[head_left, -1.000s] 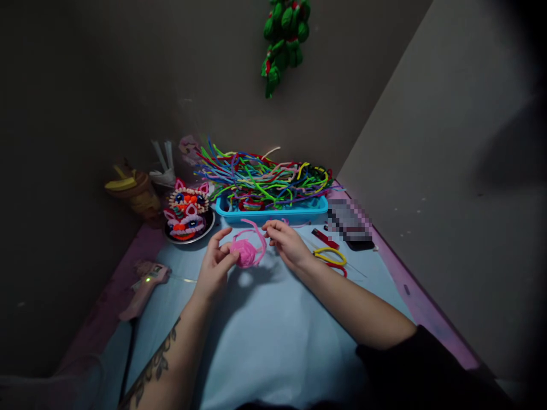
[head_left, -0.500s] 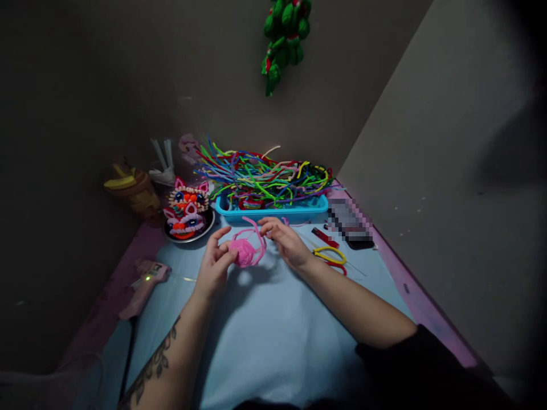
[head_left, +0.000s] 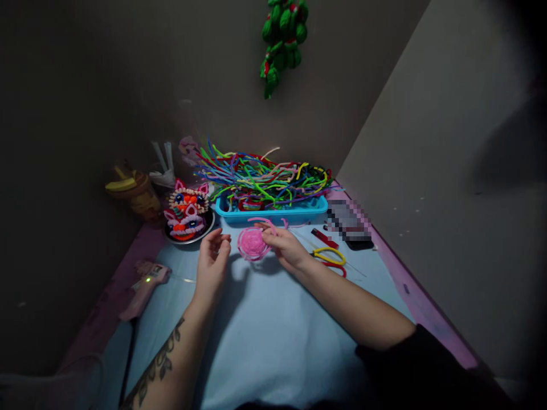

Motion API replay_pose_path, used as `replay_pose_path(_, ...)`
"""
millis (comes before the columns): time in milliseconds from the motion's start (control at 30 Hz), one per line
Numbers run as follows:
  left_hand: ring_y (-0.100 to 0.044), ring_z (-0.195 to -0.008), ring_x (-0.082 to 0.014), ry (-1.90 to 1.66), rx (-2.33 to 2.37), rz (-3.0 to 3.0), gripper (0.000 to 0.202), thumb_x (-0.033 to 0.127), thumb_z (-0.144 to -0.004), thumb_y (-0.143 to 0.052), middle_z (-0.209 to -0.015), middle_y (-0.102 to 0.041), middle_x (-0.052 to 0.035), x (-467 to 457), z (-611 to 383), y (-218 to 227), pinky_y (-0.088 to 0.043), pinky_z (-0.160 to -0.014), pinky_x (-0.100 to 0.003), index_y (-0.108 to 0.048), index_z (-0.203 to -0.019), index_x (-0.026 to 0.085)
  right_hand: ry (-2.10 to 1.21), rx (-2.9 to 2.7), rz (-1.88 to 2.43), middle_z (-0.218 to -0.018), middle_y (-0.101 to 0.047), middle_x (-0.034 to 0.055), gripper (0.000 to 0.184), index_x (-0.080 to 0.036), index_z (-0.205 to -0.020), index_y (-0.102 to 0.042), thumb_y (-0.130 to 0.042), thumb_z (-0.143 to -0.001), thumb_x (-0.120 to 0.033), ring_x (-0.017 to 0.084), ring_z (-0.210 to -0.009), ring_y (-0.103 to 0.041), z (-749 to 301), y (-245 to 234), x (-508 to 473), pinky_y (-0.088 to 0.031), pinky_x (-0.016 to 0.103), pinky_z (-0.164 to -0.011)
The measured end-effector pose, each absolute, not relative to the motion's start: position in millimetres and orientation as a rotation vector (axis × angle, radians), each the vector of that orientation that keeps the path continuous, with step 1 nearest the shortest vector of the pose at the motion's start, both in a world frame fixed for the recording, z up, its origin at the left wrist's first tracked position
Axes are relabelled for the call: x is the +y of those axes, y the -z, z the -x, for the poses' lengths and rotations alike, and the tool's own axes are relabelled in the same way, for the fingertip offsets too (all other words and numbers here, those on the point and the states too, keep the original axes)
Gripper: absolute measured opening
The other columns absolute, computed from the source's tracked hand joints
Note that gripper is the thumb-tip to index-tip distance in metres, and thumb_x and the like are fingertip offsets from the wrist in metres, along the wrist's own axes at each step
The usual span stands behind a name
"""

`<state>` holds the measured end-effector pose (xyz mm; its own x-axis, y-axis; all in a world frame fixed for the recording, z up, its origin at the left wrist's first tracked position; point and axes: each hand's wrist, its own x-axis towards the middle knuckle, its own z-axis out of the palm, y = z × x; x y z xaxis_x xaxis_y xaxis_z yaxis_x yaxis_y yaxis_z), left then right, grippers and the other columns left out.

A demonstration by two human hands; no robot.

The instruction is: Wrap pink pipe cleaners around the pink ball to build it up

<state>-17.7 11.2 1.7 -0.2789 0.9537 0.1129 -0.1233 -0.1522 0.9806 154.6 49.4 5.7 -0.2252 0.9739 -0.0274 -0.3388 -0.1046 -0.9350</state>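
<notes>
A round pink coil of pipe cleaner (head_left: 251, 244) is held above the blue table cover (head_left: 273, 330), with a loose strand running along its upper edge. My right hand (head_left: 287, 246) pinches the coil at its right side between thumb and fingers. To the left of the coil, and apart from it, my left hand (head_left: 212, 256) is raised with curved fingers and a gap between thumb and fingertips. Nothing shows in that hand. Scissors with yellow and red handles (head_left: 331, 256) lie just beyond my right wrist.
A blue tray (head_left: 273, 213) heaped with colourful pipe cleaners (head_left: 265, 176) stands at the back. Left of it, a dark bowl (head_left: 208, 228) holds fuzzy animal faces (head_left: 186, 219). A pink glue gun (head_left: 145, 290) lies at left; a red lighter (head_left: 325, 238) and a phone (head_left: 361, 244) at right.
The pink coil has passed from my left hand to my right hand and shifted slightly right. My left hand has let go, and the loose strand now curves around the coil.
</notes>
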Motion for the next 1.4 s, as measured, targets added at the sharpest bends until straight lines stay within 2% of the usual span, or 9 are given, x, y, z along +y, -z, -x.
replay_pose_path(167,-0.061,-0.077,-0.0149,-1.532,1.240,-1.046,0.035,0.034,-0.075,-0.069,-0.077,-0.064,-0.0008,10.5,17.9,-2.4,-0.045,-0.075,-0.028,-0.057,-0.104,0.019,-1.646,-0.854,0.888,-0.095,-0.067,0.0060,0.025,-0.018,-0.062,-0.065,-0.079,-0.053,-0.037,0.022,-0.103,-0.055,-153.9,-4.2,52.5,-0.038,0.034,-0.090)
replay_pose_path(333,-0.063,-0.082,-0.0157,-1.454,1.166,-1.082,0.046,0.034,-0.076,-0.068,-0.085,-0.070,-0.0044,4.5,12.0,-7.3,-0.046,-0.077,-0.028,-0.052,-0.116,0.018,-1.681,-0.798,0.866,-0.093,-0.068,0.0048,0.034,-0.018,-0.079,-0.070,-0.080,-0.053,-0.037,0.019,-0.090,-0.058,-151.5,-3.5,52.1,-0.040,0.031,-0.086)
replay_pose_path(433,-0.063,-0.079,-0.0147,-1.399,1.122,-1.123,0.055,0.033,-0.076,-0.069,-0.083,-0.069,-0.0034,1.3,9.1,-7.5,-0.046,-0.078,-0.028,-0.048,-0.124,0.017,-1.682,-0.835,0.852,-0.095,-0.067,0.0049,0.036,-0.018,-0.079,-0.069,-0.081,-0.054,-0.041,0.020,-0.095,-0.057,-148.6,-2.1,50.1,-0.039,0.032,-0.089)
replay_pose_path(567,-0.065,-0.075,-0.0161,-1.369,1.102,-1.095,0.061,0.032,-0.072,-0.073,-0.080,-0.069,-0.0026,0.6,6.8,-5.5,-0.048,-0.076,-0.029,-0.049,-0.126,0.018,-1.615,-1.023,0.873,-0.097,-0.065,0.0059,0.037,-0.017,-0.058,-0.060,-0.078,-0.059,-0.050,0.022,-0.110,-0.050,-143.9,-0.1,45.9,-0.034,0.032,-0.096)
replay_pose_path(700,-0.064,-0.069,-0.0143,-1.430,1.083,-0.945,0.056,0.031,-0.070,-0.075,-0.075,-0.069,-0.0018,5.0,8.2,-0.8,-0.048,-0.071,-0.027,-0.055,-0.121,0.018,-1.563,-1.077,0.931,-0.100,-0.063,0.0051,0.043,-0.020,-0.078,-0.062,-0.069,-0.066,-0.061,0.023,-0.108,-0.051,-141.5,3.8,42.9,-0.035,0.036,-0.097)
replay_pose_path(767,-0.063,-0.068,-0.0132,-1.483,1.087,-0.881,0.053,0.032,-0.070,-0.074,-0.076,-0.068,-0.0015,7.7,10.0,2.4,-0.049,-0.069,-0.026,-0.058,-0.119,0.018,-1.444,-1.118,0.980,-0.108,-0.060,0.0056,0.045,-0.023,-0.095,-0.060,-0.064,-0.071,-0.060,0.022,-0.106,-0.052,-142.6,5.6,40.9,-0.039,0.037,-0.093)
replay_pose_path(867,-0.064,-0.072,-0.0128,-1.518,1.109,-0.847,0.049,0.033,-0.071,-0.074,-0.087,-0.069,-0.0032,9.7,11.9,5.6,-0.049,-0.072,-0.026,-0.062,-0.116,0.019,-0.963,-1.383,1.061,-0.127,-0.049,0.0085,0.039,-0.025,-0.108,-0.054,-0.064,-0.076,-0.046,0.024,-0.118,-0.046,-146.8,4.1,35.3,-0.038,0.040,-0.097)
replay_pose_path(1033,-0.064,-0.075,-0.0128,-1.477,1.071,-0.844,0.051,0.032,-0.071,-0.074,-0.090,-0.070,-0.0039,8.4,11.5,5.8,-0.048,-0.073,-0.025,-0.061,-0.119,0.020,-0.230,-1.943,1.007,-0.140,-0.036,0.0058,0.019,-0.028,-0.099,-0.065,-0.059,-0.082,-0.025,0.028,-0.135,-0.026,-151.4,-4.7,25.4,-0.022,0.050,-0.112)
replay_pose_path(1400,-0.064,-0.099,-0.0202,-1.408,1.095,-0.906,0.038,0.033,-0.072,-0.074,-0.109,-0.069,-0.0094,4.5,7.1,4.4,-0.046,-0.091,-0.035,-0.069,-0.106,0.018,-0.067,-1.976,1.048,-0.135,-0.043,0.0088,0.011,-0.022,-0.084,-0.065,-0.054,-0.083,-0.019,0.028,-0.134,-0.028,-150.6,-2.5,23.9,-0.028,0.050,-0.111)
